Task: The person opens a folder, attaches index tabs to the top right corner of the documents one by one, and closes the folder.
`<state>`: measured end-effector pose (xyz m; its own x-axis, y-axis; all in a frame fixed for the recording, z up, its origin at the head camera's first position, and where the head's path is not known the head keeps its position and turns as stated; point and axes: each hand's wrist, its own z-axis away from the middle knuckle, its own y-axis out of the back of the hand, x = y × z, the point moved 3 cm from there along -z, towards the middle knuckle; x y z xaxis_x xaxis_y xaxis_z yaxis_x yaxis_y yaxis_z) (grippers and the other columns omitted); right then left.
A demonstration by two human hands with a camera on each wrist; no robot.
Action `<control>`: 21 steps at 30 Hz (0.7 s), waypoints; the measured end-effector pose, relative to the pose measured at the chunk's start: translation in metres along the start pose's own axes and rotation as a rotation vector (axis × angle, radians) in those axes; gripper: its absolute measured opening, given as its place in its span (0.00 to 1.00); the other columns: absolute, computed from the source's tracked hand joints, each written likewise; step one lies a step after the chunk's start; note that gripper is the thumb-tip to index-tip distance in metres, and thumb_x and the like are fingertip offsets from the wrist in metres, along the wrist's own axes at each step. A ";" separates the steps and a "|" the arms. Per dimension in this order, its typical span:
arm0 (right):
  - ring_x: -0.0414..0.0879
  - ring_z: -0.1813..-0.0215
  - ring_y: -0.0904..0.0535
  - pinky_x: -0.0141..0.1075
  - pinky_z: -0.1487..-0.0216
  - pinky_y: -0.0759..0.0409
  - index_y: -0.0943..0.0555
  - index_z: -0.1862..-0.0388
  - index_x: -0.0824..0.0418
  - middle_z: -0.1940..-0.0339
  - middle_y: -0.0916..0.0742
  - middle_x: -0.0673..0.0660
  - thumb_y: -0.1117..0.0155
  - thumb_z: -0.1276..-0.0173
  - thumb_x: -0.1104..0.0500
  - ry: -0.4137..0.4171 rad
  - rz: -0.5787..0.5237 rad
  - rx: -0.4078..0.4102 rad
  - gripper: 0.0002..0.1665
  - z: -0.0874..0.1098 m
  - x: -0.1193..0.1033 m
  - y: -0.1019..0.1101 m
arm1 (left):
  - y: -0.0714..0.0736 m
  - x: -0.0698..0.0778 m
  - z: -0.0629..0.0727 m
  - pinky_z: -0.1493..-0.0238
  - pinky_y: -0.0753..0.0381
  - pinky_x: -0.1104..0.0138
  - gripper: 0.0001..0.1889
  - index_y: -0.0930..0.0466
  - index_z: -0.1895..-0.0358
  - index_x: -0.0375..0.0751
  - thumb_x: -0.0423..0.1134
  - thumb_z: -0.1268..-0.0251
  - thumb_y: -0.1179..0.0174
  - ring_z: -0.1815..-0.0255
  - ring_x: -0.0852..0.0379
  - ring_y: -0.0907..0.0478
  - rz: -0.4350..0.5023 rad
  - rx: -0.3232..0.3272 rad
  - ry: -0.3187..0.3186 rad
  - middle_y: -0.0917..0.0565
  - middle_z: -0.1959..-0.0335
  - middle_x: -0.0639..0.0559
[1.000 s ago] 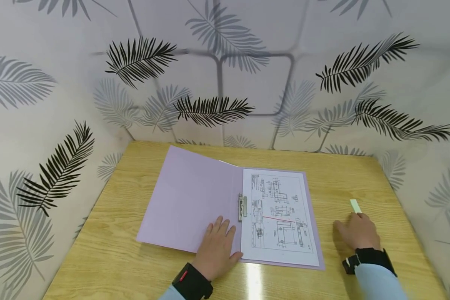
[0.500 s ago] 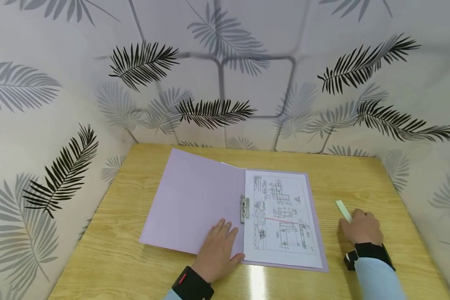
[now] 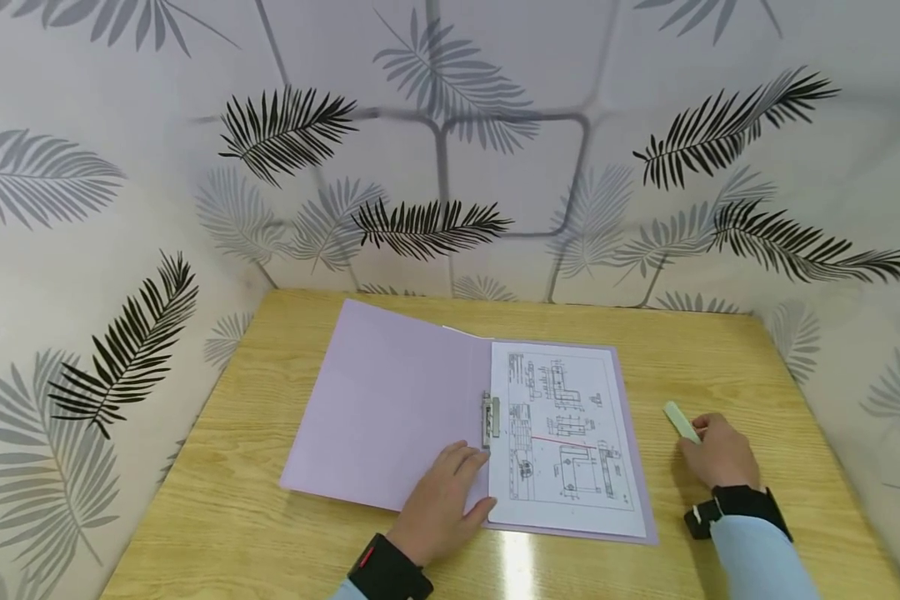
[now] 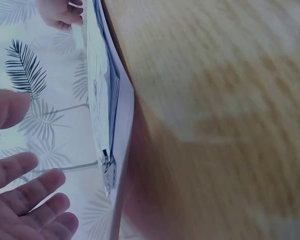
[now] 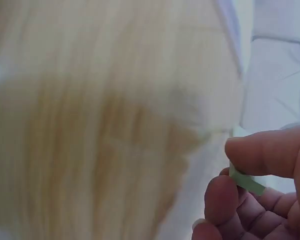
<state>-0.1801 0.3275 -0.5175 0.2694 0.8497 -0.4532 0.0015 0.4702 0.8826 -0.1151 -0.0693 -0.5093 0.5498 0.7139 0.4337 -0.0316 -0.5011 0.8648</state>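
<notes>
A lilac folder (image 3: 390, 400) lies opened out flat on the wooden table. Its right side bears printed sheets, the top one a technical drawing (image 3: 607, 400) with a red line across it. A metal clip (image 3: 491, 421) sits along the fold. My left hand (image 3: 438, 504) is over the folder's lower edge near the fold; the left wrist view shows its fingers loosely bent and holding nothing. To the right of the folder, my right hand (image 3: 722, 454) pinches a pale green strip (image 3: 680, 421), like a sticky note, between thumb and fingers. Its far end sticks out toward the upper left.
The wooden table (image 3: 217, 500) runs back to a wall (image 3: 525, 258) covered in leaf-patterned material, which also rises at both sides. Black bands (image 3: 390, 568) with cameras are worn on both wrists, below light blue sleeves (image 3: 765, 558).
My right hand has swung the green strip leftward, and it now slants toward the folder. The left hand's fingers have drawn closer together and bent slightly. The folder stays in place.
</notes>
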 end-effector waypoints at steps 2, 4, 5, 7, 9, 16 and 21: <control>0.54 0.69 0.25 0.38 0.75 0.31 0.27 0.47 0.74 0.62 0.19 0.70 0.41 0.34 0.59 0.042 -0.034 0.007 0.22 0.003 -0.005 -0.003 | -0.001 0.002 -0.001 0.36 0.32 0.57 0.31 0.32 0.34 0.37 0.47 0.37 0.37 0.34 0.48 0.34 0.026 0.023 -0.014 0.27 0.39 0.45; 0.52 0.69 0.26 0.37 0.74 0.31 0.25 0.47 0.72 0.63 0.18 0.67 0.42 0.33 0.58 0.078 -0.077 -0.001 0.21 0.007 -0.013 -0.007 | -0.003 0.004 -0.001 0.37 0.30 0.58 0.32 0.33 0.33 0.37 0.46 0.37 0.37 0.35 0.50 0.32 0.045 0.043 -0.020 0.27 0.39 0.46; 0.52 0.69 0.26 0.37 0.74 0.31 0.25 0.46 0.71 0.64 0.18 0.65 0.42 0.32 0.57 0.091 -0.112 -0.017 0.21 0.009 -0.019 -0.010 | -0.004 0.005 -0.001 0.38 0.29 0.59 0.32 0.34 0.33 0.38 0.46 0.37 0.37 0.36 0.51 0.32 0.053 0.052 -0.020 0.26 0.40 0.46; 0.51 0.67 0.26 0.37 0.72 0.30 0.24 0.45 0.69 0.64 0.19 0.62 0.42 0.30 0.56 0.107 -0.200 -0.064 0.21 0.014 -0.031 -0.015 | -0.007 0.007 -0.002 0.40 0.28 0.60 0.32 0.35 0.32 0.38 0.45 0.37 0.37 0.37 0.53 0.30 0.078 0.065 -0.021 0.26 0.41 0.47; 0.51 0.65 0.27 0.37 0.70 0.28 0.24 0.44 0.68 0.63 0.20 0.60 0.41 0.29 0.54 0.117 -0.287 -0.127 0.22 0.019 -0.045 -0.022 | -0.011 0.010 -0.005 0.41 0.27 0.60 0.32 0.36 0.31 0.39 0.44 0.37 0.37 0.39 0.55 0.29 0.115 0.073 -0.024 0.25 0.42 0.47; 0.49 0.68 0.26 0.35 0.71 0.28 0.20 0.48 0.67 0.65 0.20 0.57 0.39 0.31 0.56 0.187 -0.503 -0.326 0.18 0.039 -0.098 -0.050 | -0.029 0.014 -0.024 0.44 0.25 0.62 0.37 0.43 0.28 0.41 0.46 0.36 0.37 0.40 0.59 0.27 0.254 0.024 0.048 0.26 0.40 0.48; 0.46 0.75 0.28 0.34 0.75 0.30 0.19 0.54 0.67 0.77 0.22 0.54 0.37 0.32 0.56 0.237 -0.615 -0.511 0.15 0.046 -0.121 -0.074 | -0.043 0.013 -0.037 0.43 0.26 0.64 0.41 0.46 0.26 0.41 0.49 0.38 0.36 0.40 0.59 0.29 0.222 -0.056 0.083 0.29 0.37 0.48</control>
<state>-0.1682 0.1789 -0.5223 0.1536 0.4064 -0.9007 -0.3705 0.8687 0.3288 -0.1374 -0.0205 -0.5316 0.4534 0.6283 0.6322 -0.1914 -0.6241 0.7575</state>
